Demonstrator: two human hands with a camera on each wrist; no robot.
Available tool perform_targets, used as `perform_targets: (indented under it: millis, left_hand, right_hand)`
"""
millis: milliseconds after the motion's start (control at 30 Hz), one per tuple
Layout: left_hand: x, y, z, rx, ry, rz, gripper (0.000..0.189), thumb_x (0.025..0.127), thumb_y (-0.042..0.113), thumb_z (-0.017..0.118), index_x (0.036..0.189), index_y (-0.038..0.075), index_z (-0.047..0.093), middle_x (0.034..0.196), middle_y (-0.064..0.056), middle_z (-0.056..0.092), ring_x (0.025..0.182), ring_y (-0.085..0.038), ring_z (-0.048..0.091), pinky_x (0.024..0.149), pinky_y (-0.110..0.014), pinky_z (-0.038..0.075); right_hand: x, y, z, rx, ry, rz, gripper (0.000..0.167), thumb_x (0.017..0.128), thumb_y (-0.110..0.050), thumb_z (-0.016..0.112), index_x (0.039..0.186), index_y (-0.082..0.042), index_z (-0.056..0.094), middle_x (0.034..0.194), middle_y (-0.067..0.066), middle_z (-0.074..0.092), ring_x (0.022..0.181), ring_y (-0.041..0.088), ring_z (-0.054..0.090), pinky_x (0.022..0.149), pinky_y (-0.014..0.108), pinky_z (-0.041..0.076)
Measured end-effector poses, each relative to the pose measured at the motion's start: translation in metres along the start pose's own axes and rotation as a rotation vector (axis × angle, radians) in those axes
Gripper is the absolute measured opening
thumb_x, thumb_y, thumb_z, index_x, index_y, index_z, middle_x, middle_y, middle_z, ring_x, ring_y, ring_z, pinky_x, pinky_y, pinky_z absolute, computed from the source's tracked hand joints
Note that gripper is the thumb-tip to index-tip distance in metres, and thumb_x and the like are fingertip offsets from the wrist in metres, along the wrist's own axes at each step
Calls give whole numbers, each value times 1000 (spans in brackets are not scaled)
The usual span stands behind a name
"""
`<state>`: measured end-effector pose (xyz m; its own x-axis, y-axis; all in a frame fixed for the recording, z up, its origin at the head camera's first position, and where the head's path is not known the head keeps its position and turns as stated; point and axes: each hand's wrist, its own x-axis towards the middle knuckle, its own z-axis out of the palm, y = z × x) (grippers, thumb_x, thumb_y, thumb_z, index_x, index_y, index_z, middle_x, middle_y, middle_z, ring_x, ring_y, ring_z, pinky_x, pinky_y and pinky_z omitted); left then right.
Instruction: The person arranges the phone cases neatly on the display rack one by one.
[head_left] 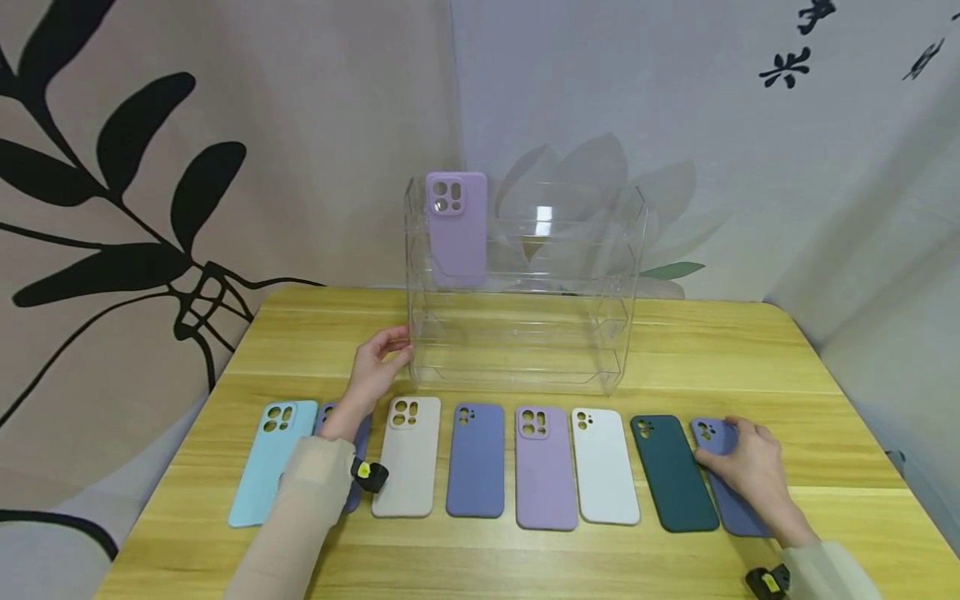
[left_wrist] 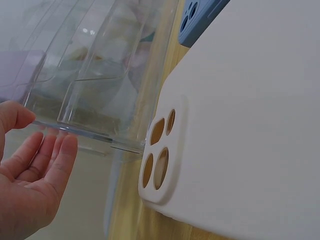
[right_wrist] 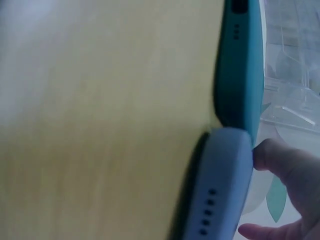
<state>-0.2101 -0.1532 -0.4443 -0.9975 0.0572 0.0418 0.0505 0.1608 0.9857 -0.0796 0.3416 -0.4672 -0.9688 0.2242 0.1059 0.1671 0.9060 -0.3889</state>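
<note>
While left grip (head_left: 378,364) pinches rack (head_left: 525,292), right grip (head_left: 752,464) clasps rightmost case (head_left: 731,502), long axis slanting, camera end away.

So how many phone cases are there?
9: one lilac case in the rack; on the table, left to right: cyan, blue (partly hidden by an arm), cream, blue, lilac, white, green, blue at the right hand.
</note>
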Motion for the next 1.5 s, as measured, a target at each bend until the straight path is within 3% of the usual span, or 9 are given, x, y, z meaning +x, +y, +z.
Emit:
perform_targets:
  millis: [133, 467, 1000, 1500]
  left_hand:
    - [0, 0, 0, -3, -3, 3, 37, 92, 1, 55, 128, -7, 48, 127, -22, 50, 114, -29, 47, 79, -11, 43]
    - [-1, 0, 1, 18, 5, 28, 34, 92, 1, 55, 125, -8, 50, 124, -23, 51, 111, -28, 49, 80, -12, 44]
    - [0, 1, 1, 20, 5, 27, 35, 91, -1, 55, 125, -8, 50, 124, -23, 51, 112, -30, 49, 79, -12, 44]
    - [0, 1, 0, 21, 16, 32, 36, 90, -2, 56, 125, -9, 50, 125, -24, 51, 107, -24, 51, 77, -12, 45]
  right_hand:
    - [0, -3, 0, 17, 24, -8, 71, 65, -20, 79, 115, 19, 48, 96, 39, 51, 75, 38, 48, 52, 37, 37]
    - [5, -15, -6, 67, 130, -67, 68, 64, -16, 79, 115, 18, 49, 104, 41, 49, 85, 47, 48, 64, 53, 40]
    - [24, -69, -25, 168, 188, -143, 65, 68, -14, 76, 120, 14, 48, 116, 39, 46, 96, 48, 45, 70, 59, 41]
    - [48, -116, -38, 284, 282, -263, 62, 69, -11, 76, 121, 10, 51, 114, 32, 51, 97, 44, 45, 74, 55, 40]
